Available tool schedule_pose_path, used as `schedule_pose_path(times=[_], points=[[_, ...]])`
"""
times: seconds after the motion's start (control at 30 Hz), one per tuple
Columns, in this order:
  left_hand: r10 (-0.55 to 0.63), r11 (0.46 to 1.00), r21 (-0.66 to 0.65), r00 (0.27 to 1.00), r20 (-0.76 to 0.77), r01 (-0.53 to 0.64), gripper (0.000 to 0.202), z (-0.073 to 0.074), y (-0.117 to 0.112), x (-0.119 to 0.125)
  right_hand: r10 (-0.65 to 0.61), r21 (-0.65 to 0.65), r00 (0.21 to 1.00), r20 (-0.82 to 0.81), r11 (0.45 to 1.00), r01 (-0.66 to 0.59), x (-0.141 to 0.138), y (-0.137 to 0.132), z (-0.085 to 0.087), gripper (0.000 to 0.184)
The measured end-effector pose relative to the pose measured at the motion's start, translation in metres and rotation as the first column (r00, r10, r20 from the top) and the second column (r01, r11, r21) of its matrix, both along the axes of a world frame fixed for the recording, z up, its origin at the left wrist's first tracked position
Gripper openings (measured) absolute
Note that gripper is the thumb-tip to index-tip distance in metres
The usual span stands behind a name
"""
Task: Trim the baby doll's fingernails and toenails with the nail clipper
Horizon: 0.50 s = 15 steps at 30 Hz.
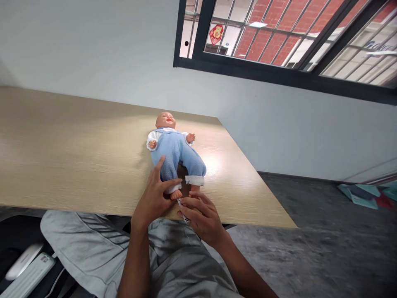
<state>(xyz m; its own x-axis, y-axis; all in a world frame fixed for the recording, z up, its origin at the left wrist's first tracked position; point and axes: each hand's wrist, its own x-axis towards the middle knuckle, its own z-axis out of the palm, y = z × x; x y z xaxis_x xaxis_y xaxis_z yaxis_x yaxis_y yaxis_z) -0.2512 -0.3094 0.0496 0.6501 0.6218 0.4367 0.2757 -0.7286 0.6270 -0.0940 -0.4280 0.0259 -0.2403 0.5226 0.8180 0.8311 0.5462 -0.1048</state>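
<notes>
A baby doll (175, 151) in a blue romper and white shirt lies on its back on the wooden table (77, 157), head away from me. My left hand (155, 194) grips the doll's lower leg just above the bare foot (176, 194), thumb and fingers pinched round the white cuff. My right hand (200, 217) is closed on a small metal tool (182, 209), possibly a nail clipper, whose tip sits right at the doll's toes.
The table's near edge runs just under my hands, its right corner at the lower right. Grey floor (310, 240) lies to the right with coloured mats (369, 194). A white wall and dark-framed window (279, 70) stand behind. My lap is below.
</notes>
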Motion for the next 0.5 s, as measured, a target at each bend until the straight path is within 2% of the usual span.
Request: schedule_pose_path(times=[0.1, 0.3, 0.5], points=[[0.006, 1.0, -0.001, 1.0, -0.009, -0.006, 0.029, 0.0004, 0.0006, 0.0001, -0.006, 0.0, 1.0, -0.005, 1.0, 0.006, -0.0007, 0.0, -0.001, 0.023], [0.011, 1.0, 0.003, 1.0, -0.012, -0.011, 0.029, 0.0002, 0.0005, -0.0002, -0.01, 0.007, 1.0, -0.002, 1.0, 0.01, -0.0015, -0.0007, 0.0001, 0.017], [0.001, 1.0, 0.004, 1.0, 0.002, -0.001, 0.029, -0.001, 0.0, 0.0005, -0.018, -0.001, 1.0, 0.022, 1.0, 0.018, -0.0017, 0.0002, 0.0003, 0.024]])
